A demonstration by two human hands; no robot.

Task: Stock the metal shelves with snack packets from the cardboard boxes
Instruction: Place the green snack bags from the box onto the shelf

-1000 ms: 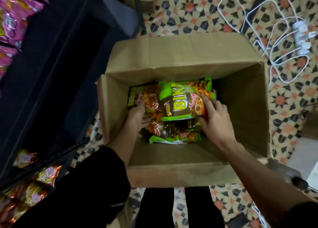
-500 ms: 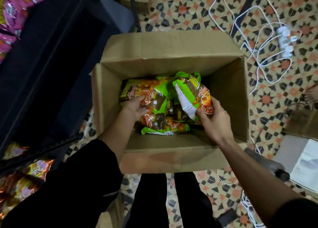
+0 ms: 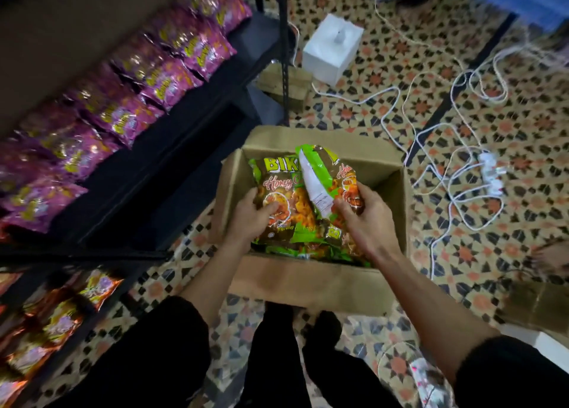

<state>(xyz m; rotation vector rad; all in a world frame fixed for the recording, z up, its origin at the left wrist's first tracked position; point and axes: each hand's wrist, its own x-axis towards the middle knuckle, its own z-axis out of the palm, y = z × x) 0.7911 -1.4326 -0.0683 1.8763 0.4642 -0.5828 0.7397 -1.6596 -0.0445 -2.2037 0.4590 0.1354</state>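
An open cardboard box (image 3: 308, 281) stands on the patterned floor in front of me. My left hand (image 3: 249, 219) grips a green and brown snack packet (image 3: 277, 189) by its lower left corner, lifted above the box. My right hand (image 3: 366, 219) grips a second green packet (image 3: 326, 176), turned so its white back label shows. More green packets (image 3: 311, 249) lie in the box under both hands. The black metal shelves (image 3: 160, 161) stand to the left.
Pink snack packets (image 3: 123, 96) line the upper shelf and orange ones (image 3: 55, 324) the lower shelf. A white box (image 3: 331, 48) and a power strip (image 3: 491, 173) with tangled white cables lie on the floor to the right. Another cardboard box (image 3: 542, 306) sits at the right edge.
Both hands have lifted their packets up out of the box. The view has swung up and left, so the shelves with pink packets now show.
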